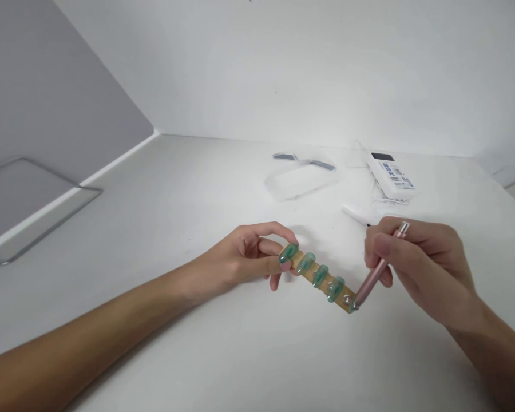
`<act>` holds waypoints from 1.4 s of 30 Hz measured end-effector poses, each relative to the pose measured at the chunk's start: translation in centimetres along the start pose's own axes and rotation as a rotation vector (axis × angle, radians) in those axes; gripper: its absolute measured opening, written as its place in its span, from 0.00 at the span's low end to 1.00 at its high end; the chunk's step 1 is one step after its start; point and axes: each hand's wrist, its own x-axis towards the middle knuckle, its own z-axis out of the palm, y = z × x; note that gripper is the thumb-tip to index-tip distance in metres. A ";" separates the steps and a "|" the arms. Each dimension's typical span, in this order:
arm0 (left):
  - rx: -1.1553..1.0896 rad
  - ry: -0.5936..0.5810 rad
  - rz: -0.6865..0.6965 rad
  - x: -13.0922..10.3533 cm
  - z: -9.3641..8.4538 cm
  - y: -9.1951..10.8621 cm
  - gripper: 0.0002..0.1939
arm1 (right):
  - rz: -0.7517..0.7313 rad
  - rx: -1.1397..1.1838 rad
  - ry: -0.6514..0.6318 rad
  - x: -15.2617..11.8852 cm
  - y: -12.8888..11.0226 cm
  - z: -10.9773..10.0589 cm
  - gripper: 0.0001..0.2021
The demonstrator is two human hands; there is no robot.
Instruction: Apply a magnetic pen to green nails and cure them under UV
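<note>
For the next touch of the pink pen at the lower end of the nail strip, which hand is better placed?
The right hand, I judge: it holds the pink pen, tip at the lower end of the nail strip. The left hand pinches the strip's opposite end, so steadying seems to suit it better.

Counting two hands (424, 263); one stick (311, 275), four whole green nails (320, 276), one pink pen (375, 277), between four and five o'clock; one white box (389, 182) at three.
</note>
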 end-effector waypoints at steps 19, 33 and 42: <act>0.000 0.008 0.002 0.1 0.1 0.0 0.07 | 0.029 -0.041 0.179 0.7 -0.2 -0.3 0.16; 0.009 -0.030 0.000 0.0 0.4 0.2 0.04 | 0.102 0.036 0.087 1.1 -0.3 -0.8 0.16; 0.059 -0.018 0.008 -0.5 1.3 -0.3 0.10 | 0.085 0.061 0.362 2.4 0.6 -2.2 0.16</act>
